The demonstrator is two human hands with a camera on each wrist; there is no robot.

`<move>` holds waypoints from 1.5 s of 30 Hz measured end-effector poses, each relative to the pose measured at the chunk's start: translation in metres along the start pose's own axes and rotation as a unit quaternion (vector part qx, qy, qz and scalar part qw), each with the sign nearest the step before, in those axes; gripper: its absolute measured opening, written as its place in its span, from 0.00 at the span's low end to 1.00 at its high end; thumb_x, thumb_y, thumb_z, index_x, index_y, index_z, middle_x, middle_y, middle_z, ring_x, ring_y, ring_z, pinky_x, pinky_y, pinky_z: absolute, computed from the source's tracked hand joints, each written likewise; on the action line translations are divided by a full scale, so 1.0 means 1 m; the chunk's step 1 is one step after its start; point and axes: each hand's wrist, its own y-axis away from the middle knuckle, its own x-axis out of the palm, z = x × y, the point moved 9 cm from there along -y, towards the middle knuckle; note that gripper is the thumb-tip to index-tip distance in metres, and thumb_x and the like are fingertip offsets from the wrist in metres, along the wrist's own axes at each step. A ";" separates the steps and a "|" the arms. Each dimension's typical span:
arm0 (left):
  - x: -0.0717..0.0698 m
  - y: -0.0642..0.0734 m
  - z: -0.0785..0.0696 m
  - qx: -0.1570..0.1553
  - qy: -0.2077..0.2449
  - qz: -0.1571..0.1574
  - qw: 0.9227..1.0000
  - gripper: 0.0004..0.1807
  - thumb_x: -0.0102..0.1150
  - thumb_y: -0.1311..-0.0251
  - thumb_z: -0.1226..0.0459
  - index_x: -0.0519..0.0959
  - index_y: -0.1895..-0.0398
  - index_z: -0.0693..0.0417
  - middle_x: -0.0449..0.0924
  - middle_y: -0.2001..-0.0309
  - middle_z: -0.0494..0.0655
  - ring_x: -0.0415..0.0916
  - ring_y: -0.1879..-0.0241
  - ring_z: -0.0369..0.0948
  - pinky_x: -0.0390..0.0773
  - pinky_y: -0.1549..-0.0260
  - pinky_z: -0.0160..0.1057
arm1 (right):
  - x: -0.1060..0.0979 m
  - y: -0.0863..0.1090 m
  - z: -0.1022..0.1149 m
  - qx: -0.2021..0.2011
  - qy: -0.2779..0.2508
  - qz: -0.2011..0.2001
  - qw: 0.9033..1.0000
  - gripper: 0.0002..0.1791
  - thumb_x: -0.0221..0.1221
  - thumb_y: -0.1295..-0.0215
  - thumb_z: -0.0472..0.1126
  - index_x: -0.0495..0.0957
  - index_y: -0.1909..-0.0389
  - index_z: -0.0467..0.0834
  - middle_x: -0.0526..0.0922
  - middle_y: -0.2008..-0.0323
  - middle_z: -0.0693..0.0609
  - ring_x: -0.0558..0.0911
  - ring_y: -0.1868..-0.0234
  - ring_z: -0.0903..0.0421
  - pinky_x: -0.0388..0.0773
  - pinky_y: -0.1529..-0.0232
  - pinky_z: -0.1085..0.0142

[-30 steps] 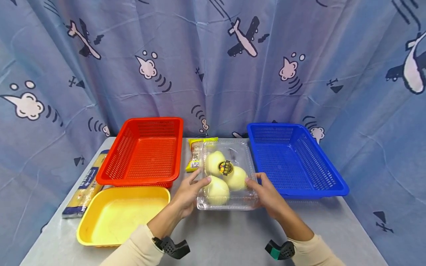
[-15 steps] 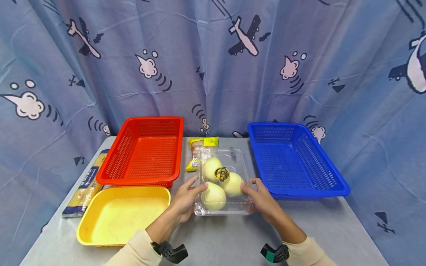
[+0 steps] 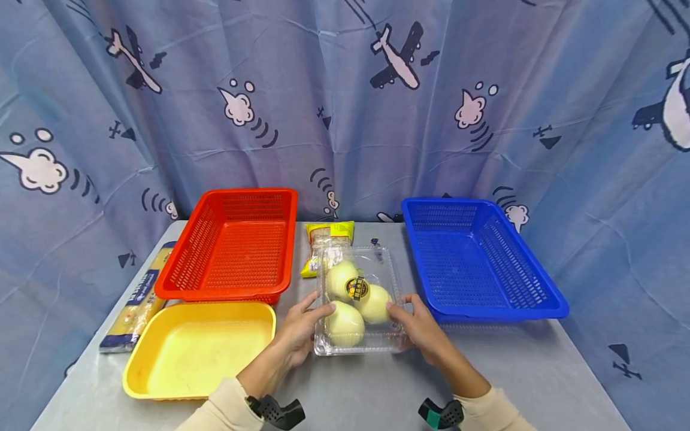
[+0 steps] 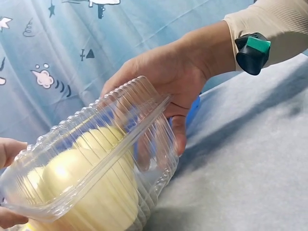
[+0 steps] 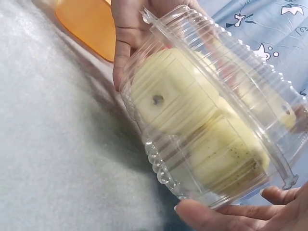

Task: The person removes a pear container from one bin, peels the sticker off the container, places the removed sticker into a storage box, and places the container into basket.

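Closest to me are my cream sleeves (image 3: 229,407), with black straps (image 3: 277,413) at the wrists, over a matte grey tabletop (image 3: 372,395) that spreads across in front of me. My left hand (image 3: 299,328) and right hand (image 3: 423,329) grasp the clear plastic box (image 3: 377,338) from either side, thumbs on top. It is thin, shiny and ribbed, with a beaded rim, and sits mid-table, near the front; I cannot tell whether its base touches the surface. Inside are three smooth, round, pale yellow fruits (image 3: 345,324), under a black and gold sticker (image 3: 357,288) on the lid.

To my left is a shallow yellow tray (image 3: 202,353) with rounded corners. It overlaps the near end of a long glossy packet (image 3: 137,299) lying along the table's left edge. The red basket (image 3: 250,257), plastic with slotted walls, stands just behind the tray. The blue basket (image 3: 463,269), also perforated, stands beyond my right hand and reaches the table's right edge; a strip of grey separates it from the box. Partly hidden behind the box lies a crinkled yellow bag (image 3: 321,236). Past the far edge hangs a creased blue curtain (image 3: 345,143) printed with planes and puffs of cloud.
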 end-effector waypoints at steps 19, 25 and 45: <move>-0.007 0.004 0.012 -0.003 0.007 -0.012 1.000 0.45 0.64 0.42 0.62 0.52 0.24 0.53 0.61 0.41 0.65 0.73 0.52 0.53 0.76 0.55 0.54 | 0.006 0.002 -0.015 -0.001 0.007 -0.016 1.000 0.18 0.59 0.34 0.46 0.66 0.52 0.39 0.78 0.64 0.39 0.78 0.73 0.49 0.78 0.83 0.54; -0.011 0.004 0.016 -0.008 0.001 -0.014 1.000 0.45 0.64 0.42 0.61 0.51 0.24 0.53 0.59 0.38 0.66 0.70 0.46 0.58 0.75 0.54 0.55 | 0.008 0.003 -0.020 0.003 0.002 -0.026 1.000 0.17 0.59 0.34 0.45 0.69 0.54 0.38 0.78 0.71 0.41 0.76 0.77 0.52 0.76 0.84 0.59; -0.017 0.004 0.017 0.014 -0.026 -0.028 0.999 0.46 0.62 0.50 0.68 0.54 0.25 0.58 0.57 0.36 0.68 0.68 0.48 0.53 0.76 0.56 0.47 | 0.011 0.004 -0.022 -0.011 0.015 -0.061 0.998 0.22 0.61 0.36 0.44 0.68 0.49 0.35 0.76 0.74 0.48 0.72 0.76 0.56 0.70 0.86 0.65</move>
